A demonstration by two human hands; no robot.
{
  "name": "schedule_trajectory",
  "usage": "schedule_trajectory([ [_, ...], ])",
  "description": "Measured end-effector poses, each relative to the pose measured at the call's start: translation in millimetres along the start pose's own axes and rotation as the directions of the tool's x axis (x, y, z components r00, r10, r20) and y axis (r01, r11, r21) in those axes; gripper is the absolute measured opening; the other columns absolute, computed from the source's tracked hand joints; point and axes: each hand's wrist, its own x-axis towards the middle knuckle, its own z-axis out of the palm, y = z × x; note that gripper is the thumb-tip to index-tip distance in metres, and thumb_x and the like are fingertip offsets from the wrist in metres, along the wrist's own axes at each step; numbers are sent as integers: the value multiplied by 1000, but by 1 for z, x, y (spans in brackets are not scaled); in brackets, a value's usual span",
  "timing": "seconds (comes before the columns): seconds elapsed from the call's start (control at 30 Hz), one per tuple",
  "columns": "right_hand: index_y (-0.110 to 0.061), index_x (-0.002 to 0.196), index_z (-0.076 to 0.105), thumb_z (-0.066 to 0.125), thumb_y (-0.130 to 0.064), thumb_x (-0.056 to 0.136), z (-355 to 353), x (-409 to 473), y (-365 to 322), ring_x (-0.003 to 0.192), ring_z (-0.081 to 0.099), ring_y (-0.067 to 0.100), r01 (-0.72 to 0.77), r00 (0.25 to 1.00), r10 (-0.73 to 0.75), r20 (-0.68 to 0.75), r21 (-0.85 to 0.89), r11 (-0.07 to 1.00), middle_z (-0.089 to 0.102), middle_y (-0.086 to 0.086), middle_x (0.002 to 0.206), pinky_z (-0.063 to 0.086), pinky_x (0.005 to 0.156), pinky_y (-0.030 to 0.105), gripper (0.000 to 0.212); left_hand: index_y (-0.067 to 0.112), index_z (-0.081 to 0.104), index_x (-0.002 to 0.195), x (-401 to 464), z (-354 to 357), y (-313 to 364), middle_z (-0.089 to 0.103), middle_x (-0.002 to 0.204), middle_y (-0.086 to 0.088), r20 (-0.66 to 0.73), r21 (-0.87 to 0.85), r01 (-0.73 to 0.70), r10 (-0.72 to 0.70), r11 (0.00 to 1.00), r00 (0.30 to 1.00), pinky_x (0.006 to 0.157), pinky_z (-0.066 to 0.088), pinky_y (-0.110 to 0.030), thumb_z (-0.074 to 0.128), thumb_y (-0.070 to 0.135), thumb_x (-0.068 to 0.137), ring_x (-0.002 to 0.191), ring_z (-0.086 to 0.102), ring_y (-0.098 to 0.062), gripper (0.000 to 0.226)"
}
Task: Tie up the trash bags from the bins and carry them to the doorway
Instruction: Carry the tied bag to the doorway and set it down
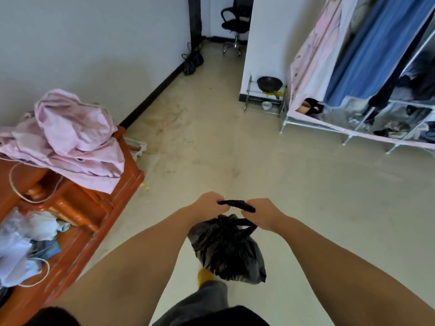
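I have one black trash bag (227,250) hanging in the air in front of me, over the pale floor (294,196), lifted clear of any bin. Its two handle strips are drawn up into a dark twisted band (236,205) stretched between my hands. My left hand (210,204) pinches one end with curled fingers, and my right hand (261,215) grips the other end the same way. I judge the knot to be in the making, not finished: I can't see a closed knot, only the band pulled taut.

So this bag is out of its bin and nearly tied, and the carry is left. The doorway (223,24) lies well ahead, at the far end of the room, with an office chair (235,27) beyond it. No other trash bags or bins show, so I can't tell how many remain.
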Motion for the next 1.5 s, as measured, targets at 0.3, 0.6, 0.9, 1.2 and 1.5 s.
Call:
schedule_trajectory([
  [0.3, -18, 58, 40, 50, -19, 90, -94, 196, -33, 58, 43, 16, -32, 999, 33, -5, 33, 999, 45, -2, 61, 32, 52, 23, 33, 19, 37, 55, 176, -143, 1, 37, 52, 2, 20, 11, -38, 38, 999, 999, 61, 33, -30, 55, 27, 89, 57, 41, -18, 39],
  [0.6, -18, 60, 42, 52, -21, 90, -190, 442, -51, 61, 46, 18, 78, 996, -75, 51, -46, 996, 44, -4, 60, 32, 52, 22, 31, 18, 37, 55, 380, -275, -19, 38, 52, 2, -59, -70, 31, -35, 997, 998, 59, 33, -29, 55, 27, 88, 58, 44, -19, 39],
  [0.9, -10, 75, 52, 50, -22, 91, -298, 675, -117, 71, 51, 22, 235, 965, -206, 161, -192, 953, 54, 9, 75, 37, 66, 31, 20, 17, 40, 57, 550, -431, -39, 44, 57, -1, -182, -92, 116, -132, 989, 974, 56, 29, -28, 55, 28, 88, 59, 43, -19, 35],
  [1.2, -10, 73, 55, 51, -19, 89, -350, 906, -194, 68, 51, 21, 247, 968, -236, 81, -156, 956, 55, 5, 69, 37, 60, 30, 18, 19, 43, 58, 719, -605, -97, 43, 54, 3, -139, -96, 118, -131, 988, 982, 56, 34, -28, 54, 29, 90, 57, 47, -16, 35],
  [1.5, -11, 70, 52, 52, -16, 88, -414, 1095, -270, 66, 49, 19, 190, 982, -190, 22, -18, 982, 53, 5, 70, 36, 59, 27, 18, 11, 55, 72, 868, -776, -132, 50, 66, -5, -146, -63, 60, -69, 996, 987, 61, 37, -29, 56, 29, 87, 63, 48, -17, 24],
])
